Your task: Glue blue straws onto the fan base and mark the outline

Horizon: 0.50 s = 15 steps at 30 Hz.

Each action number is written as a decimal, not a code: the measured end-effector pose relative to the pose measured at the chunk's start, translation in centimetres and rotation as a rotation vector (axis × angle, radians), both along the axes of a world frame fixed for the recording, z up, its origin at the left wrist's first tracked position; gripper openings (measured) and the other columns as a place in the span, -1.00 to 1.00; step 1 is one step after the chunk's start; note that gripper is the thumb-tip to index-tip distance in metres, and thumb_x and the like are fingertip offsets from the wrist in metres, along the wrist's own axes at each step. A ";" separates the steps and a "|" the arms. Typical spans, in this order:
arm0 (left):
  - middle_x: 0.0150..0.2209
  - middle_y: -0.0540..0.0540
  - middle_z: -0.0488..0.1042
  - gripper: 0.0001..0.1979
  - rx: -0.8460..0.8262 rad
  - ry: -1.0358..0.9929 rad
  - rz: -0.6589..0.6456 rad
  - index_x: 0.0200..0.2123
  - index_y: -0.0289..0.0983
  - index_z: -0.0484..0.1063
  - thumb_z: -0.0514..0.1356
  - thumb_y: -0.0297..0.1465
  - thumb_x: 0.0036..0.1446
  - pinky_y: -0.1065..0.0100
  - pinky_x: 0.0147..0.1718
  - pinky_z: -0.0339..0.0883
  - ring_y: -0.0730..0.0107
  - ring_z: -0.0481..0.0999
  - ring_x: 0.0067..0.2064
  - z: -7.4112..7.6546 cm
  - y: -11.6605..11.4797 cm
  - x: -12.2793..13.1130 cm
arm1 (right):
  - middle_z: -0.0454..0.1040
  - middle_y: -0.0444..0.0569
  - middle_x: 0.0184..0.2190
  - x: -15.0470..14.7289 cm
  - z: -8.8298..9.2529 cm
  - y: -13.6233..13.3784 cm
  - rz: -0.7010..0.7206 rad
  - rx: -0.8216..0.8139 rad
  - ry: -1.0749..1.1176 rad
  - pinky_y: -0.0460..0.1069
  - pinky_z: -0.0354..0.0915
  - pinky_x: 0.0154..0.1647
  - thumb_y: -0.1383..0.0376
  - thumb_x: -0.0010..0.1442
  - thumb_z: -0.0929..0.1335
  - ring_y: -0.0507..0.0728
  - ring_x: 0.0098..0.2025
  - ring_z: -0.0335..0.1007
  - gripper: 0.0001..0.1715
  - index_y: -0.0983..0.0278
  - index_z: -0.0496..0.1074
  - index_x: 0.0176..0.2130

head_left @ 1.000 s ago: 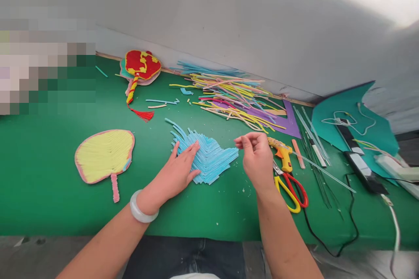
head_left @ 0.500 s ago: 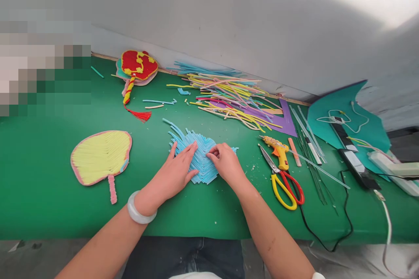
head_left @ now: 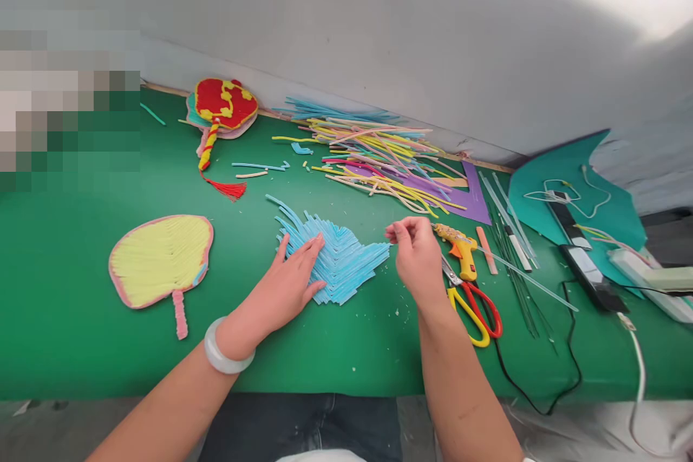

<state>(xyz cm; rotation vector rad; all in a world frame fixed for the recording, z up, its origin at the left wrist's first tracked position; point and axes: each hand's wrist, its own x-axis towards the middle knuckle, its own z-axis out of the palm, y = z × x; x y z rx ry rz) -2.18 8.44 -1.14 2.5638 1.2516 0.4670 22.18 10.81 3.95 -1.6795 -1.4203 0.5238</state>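
A leaf-shaped piece of light blue pipe cleaners [head_left: 351, 267], laid side by side in a chevron pattern, lies on the green table. My left hand [head_left: 295, 274] rests flat on its left part, fingers stretched out. Just past its right tip is my right hand [head_left: 416, 249], with thumb and fingers pinched together; anything between them is too small to make out. Right behind that hand are a yellow glue gun [head_left: 463, 256] and scissors with red and yellow handles [head_left: 476, 310], whose blades it partly hides.
A yellow fan with pink edging [head_left: 162, 260] lies at left, a red fan with a tassel [head_left: 224, 101] behind it. Loose pipe cleaners [head_left: 379, 151] are heaped at the back. Glue sticks [head_left: 509, 216], a phone [head_left: 590, 278] and cables lie at right.
My right hand has lifted off the blue piece and moved right, toward the glue gun, uncovering the piece's right tip. My left hand stays on the piece.
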 end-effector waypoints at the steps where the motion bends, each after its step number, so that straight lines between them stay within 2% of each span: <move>1: 0.38 -0.28 0.15 -0.26 0.000 0.003 0.001 0.44 -0.22 -0.38 0.01 -0.23 0.39 -0.15 0.39 -0.28 0.14 0.17 0.38 0.0 0.0 0.0 | 0.51 -0.03 -0.33 0.2 0.3 0.0 -0.008 0.008 0.067 0.08 0.36 -0.19 0.10 0.30 0.25 0.15 -0.27 0.48 -0.80 0.17 0.25 -0.26; 4: 0.37 -0.28 0.16 -0.25 0.002 0.011 0.001 0.44 -0.23 -0.39 0.01 -0.23 0.39 -0.15 0.38 -0.28 0.14 0.18 0.38 0.1 0.0 0.0 | 0.50 -0.07 -0.35 -0.1 0.1 -0.1 0.068 -0.053 0.132 0.07 0.37 -0.18 0.15 0.24 0.30 0.15 -0.26 0.49 -0.85 0.17 0.30 -0.23; 9: 0.37 -0.29 0.17 -0.25 0.004 0.012 -0.002 0.44 -0.21 -0.40 0.02 -0.23 0.39 -0.16 0.38 -0.27 0.14 0.19 0.37 0.0 0.1 0.0 | 0.52 -0.01 -0.25 -1.0 -1.6 -0.2 0.202 -0.117 0.011 0.06 0.35 -0.15 0.24 0.22 0.26 0.15 -0.21 0.45 -0.80 0.18 0.46 -0.25; 15: 0.36 -0.29 0.18 -0.24 -0.015 0.008 0.006 0.44 -0.18 -0.42 0.01 -0.22 0.39 -0.16 0.38 -0.26 0.13 0.22 0.36 0.3 0.1 0.1 | 0.52 0.00 -0.24 0.6 -2.0 -0.1 0.116 -0.111 -0.025 0.05 0.33 -0.16 0.19 0.26 0.25 0.14 -0.23 0.43 -0.75 0.20 0.49 -0.25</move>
